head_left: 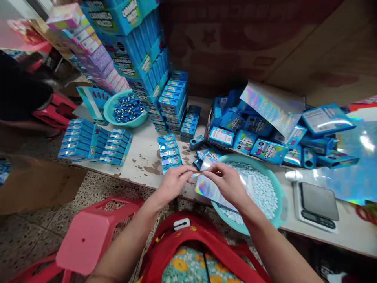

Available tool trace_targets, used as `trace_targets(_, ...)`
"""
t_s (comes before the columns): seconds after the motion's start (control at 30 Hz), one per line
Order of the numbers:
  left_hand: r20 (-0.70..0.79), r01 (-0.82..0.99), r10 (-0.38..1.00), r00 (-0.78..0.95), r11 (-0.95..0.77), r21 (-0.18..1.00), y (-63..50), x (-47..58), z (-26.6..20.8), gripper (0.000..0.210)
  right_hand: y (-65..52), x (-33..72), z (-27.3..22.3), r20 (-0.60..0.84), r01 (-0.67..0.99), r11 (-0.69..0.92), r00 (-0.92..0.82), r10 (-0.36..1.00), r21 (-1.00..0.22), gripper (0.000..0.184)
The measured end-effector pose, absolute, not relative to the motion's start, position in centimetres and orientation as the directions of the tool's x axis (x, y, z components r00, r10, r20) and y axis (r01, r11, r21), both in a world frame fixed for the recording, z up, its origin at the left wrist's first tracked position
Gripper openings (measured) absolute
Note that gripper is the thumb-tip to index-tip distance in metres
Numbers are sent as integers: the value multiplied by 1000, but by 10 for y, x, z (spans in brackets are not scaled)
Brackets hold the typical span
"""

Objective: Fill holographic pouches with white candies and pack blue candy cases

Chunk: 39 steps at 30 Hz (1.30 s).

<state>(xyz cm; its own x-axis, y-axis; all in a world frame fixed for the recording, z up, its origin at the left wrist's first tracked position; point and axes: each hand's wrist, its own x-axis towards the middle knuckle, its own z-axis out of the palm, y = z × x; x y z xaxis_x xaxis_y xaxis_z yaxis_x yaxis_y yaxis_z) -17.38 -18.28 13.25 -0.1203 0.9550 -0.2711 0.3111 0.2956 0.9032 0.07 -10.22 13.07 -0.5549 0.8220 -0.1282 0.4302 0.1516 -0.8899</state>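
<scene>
My left hand (173, 181) and my right hand (226, 181) meet above the table's front edge, fingers pinched together. Between their fingertips is a small thin reddish piece (198, 172), too small to make out fully. Under my right hand lies a shiny holographic sheet (210, 189), across the rim of a turquoise basin (284, 196). Pale blue candies (266, 192) fill that basin. Just beyond my left hand stands a short row of small blue boxes (169, 151). More blue packets (206, 153) lie behind the fingertips, partly covered.
Tall stacks of blue candy boxes (132, 51) rise at the back left. Near them stands a bowl (107, 112) of blue-wrapped candies. An open carton of blue boxes (269, 151) is behind the basin. Right sits a scale (319, 200); lower left, a red stool (84, 239).
</scene>
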Motion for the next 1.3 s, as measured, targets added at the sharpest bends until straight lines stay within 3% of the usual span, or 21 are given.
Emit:
trace_targets(0.13,-203,367,918,-340,328,870,-185,-255,116,25,-78,-101,109,-37,442,286,-593,804,-850,17)
trace_targets(0.37,-103,379,920,-378,256,889,-159,-322,58,17,-49,-184,67,-78,603,307,-526,847,-736,13)
trace_targets(0.47,-151,253,899,-411,272,928,-155,-315,41,14,-54,-186,57,-29,604,286,-457,889,-744,6)
trace_targets(0.57,-250,117,845,-472,341,933,-154,-302,25,19,-59,-184,50,-12,572,216,-368,930,-791,21)
trace_targets(0.73,-368,275,732,-574,595,755,-161,-296,11,15,-57,-189,43,-61,531,130,-326,943,-837,24)
trace_targets(0.83,-238,498,715,-657,649,575,-165,-293,40,14,-52,-169,45,-50,428,112,-350,936,-897,27)
trace_targets(0.9,13,591,696,-718,600,540,-161,-275,73,22,-55,-131,47,14,348,131,-319,948,-928,29)
trace_targets(0.97,236,702,735,-636,425,571,-151,-236,105,24,-64,-76,46,104,330,180,-234,967,-927,26)
trace_targets(1.03,292,800,895,-338,110,590,-133,-178,120,22,-75,-11,40,172,397,197,-98,980,-896,24)
trace_targets(1.13,164,817,969,185,-245,523,-93,-85,100,21,-81,81,22,239,577,153,77,968,-803,26)
trace_targets(1.2,38,835,945,325,-306,458,-64,-37,68,24,-77,126,8,262,675,127,101,960,-727,27)
trace_targets(1.3,-130,858,916,380,-297,418,-35,1,24,22,-68,163,-10,284,761,164,27,958,-627,25)
